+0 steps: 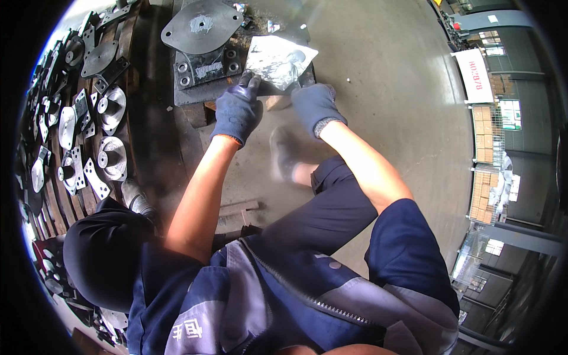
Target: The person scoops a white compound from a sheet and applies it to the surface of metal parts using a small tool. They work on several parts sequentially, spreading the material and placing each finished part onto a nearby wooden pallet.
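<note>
A shiny silvery sheet-like piece (pixel 281 62), glaring in the light, lies tilted over the far workstand; the glare hides whether it is metal or film. My left hand (pixel 238 109), in a blue knitted glove with darkened fingers, closes on its near left edge. At its near right corner, my gloved right hand (pixel 318 107) is curled closed, fingertips hidden. Left of the sheet stands a dark metal mount with an oval flanged top plate (pixel 201 26) and a bolted base (pixel 207 68). A pale tan block (pixel 278 103) shows beneath the sheet, between my hands.
Wooden pallet slats (pixel 133 77) on the left carry many metal brackets and round flanged parts (pixel 111 158). My shoe (pixel 283 154) rests on the grey floor (pixel 402 112). Wire cages with cartons (pixel 484 136) and a white sign (pixel 473 76) line the right side.
</note>
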Motion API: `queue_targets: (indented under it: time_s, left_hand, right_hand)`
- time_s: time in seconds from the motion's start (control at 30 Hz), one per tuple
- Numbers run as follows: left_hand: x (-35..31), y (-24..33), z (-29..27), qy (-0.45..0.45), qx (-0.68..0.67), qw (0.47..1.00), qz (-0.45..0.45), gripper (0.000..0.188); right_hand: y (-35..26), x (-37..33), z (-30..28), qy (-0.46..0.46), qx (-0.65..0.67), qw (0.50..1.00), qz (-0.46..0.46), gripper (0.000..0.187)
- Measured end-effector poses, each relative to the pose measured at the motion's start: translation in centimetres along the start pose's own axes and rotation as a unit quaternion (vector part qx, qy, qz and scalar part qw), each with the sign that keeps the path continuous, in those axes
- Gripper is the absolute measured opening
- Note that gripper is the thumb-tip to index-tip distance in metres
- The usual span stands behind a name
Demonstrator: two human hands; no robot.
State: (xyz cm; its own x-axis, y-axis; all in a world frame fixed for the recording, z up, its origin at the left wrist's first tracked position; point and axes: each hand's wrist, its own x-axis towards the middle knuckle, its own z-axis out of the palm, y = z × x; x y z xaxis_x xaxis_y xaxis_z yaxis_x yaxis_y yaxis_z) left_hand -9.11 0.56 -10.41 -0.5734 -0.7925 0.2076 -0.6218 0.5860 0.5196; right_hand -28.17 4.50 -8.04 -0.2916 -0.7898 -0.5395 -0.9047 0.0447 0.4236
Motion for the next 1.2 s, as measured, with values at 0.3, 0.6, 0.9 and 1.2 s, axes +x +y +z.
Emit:
queue_targets:
  time_s: [0.3, 0.6, 0.9, 1.2]
  left_hand:
    - [-0.3, 0.1, -0.2, 0.001, 0.015, 1.0, -0.009, 0.053]
    - [0.1, 0.3, 0.3, 0.006, 0.006, 1.0, 0.002, 0.055]
    - [-0.2, 0.0, 0.0, 0.016, -0.004, 1.0, 0.007, 0.055]
    - [-0.2, 0.3, -0.1, 0.006, 0.0, 1.0, -0.006, 0.055]
  right_hand:
    - [3.1, -1.9, -1.1, 0.039, 0.183, 0.969, 0.159, 0.025]
    - [2.6, 2.7, 6.2, 0.019, 0.442, 0.895, 0.047, 0.023]
    - [1.2, -1.4, 1.8, 0.143, 0.145, 0.975, 0.093, 0.018]
    - [0.2, -1.7, 0.8, 0.082, -0.025, 0.996, -0.025, 0.022]
